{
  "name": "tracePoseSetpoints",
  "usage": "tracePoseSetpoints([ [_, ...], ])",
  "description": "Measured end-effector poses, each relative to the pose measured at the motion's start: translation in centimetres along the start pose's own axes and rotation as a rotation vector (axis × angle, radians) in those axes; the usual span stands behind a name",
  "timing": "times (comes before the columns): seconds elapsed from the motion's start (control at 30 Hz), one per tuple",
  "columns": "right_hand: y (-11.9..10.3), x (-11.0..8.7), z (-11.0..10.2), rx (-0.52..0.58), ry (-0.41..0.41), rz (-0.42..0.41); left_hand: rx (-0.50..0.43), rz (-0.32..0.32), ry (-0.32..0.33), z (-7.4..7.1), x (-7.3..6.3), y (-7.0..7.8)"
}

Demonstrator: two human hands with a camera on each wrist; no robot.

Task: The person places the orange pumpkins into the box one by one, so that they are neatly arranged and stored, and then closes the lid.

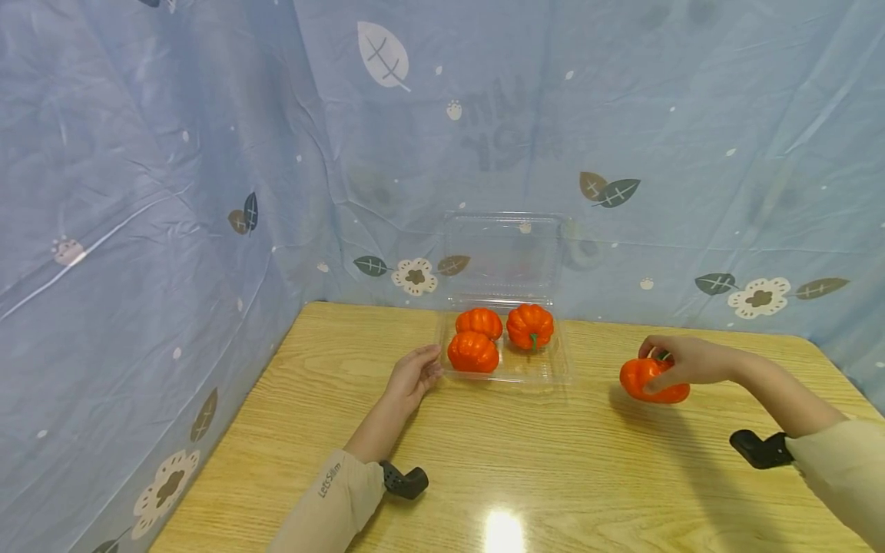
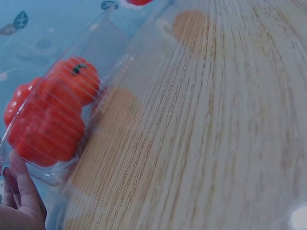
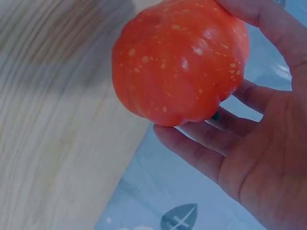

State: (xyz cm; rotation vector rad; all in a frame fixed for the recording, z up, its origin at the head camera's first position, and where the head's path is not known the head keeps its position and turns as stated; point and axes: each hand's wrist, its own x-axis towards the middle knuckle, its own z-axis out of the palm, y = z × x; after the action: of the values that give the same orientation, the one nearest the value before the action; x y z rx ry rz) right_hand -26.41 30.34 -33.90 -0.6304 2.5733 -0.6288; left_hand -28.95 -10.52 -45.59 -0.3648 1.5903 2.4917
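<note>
A toy orange pumpkin (image 1: 653,382) is in my right hand (image 1: 694,359), held just over the right part of the table. In the right wrist view, fingers and thumb wrap the pumpkin (image 3: 180,62), and a bit of green stem shows between them. My left hand (image 1: 412,376) rests its fingertips against the left front corner of a clear plastic clamshell box (image 1: 525,376). Its fingers (image 2: 29,191) lie fairly straight along the box wall in the left wrist view. Inside the box sit three more pumpkins, two at the left and one (image 1: 530,326) at the right with its green stem facing forward.
The box's clear lid (image 1: 503,257) stands raised at the back, near the blue patterned curtain (image 1: 657,115). Curtain also hangs along the left side. Under everything is a light wood-grain table (image 1: 525,461), with a bright reflection at its front.
</note>
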Motion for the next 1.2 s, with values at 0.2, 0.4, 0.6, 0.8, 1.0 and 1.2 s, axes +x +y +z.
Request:
tracePoseSetpoints([
  [0.2, -1.7, 0.9, 0.0, -0.013, 0.032, -0.074, -0.005, 0.003, 0.003, 0.0, 0.0, 0.0],
  [0.4, -3.6, 1.5, -0.1, -0.04, 0.06, -0.131, -0.008, 0.007, 0.006, 0.1, 0.0, -0.1],
  [0.6, -4.8, 2.1, -0.4, -0.101, 0.073, -0.135, -0.013, 0.01, 0.007, 0.0, 0.0, -0.2],
  [0.8, -5.9, 2.7, -0.6, -0.091, 0.087, -0.166, -0.016, 0.011, -0.003, 0.0, -0.1, -0.1],
  [1.0, -7.4, 3.4, -0.7, -0.128, 0.118, -0.198, -0.019, 0.013, -0.003, 0.1, -0.1, -0.1],
  [1.2, -8.6, 4.4, -0.6, -0.143, 0.124, -0.217, -0.024, 0.011, -0.001, 0.1, -0.1, 0.0],
])
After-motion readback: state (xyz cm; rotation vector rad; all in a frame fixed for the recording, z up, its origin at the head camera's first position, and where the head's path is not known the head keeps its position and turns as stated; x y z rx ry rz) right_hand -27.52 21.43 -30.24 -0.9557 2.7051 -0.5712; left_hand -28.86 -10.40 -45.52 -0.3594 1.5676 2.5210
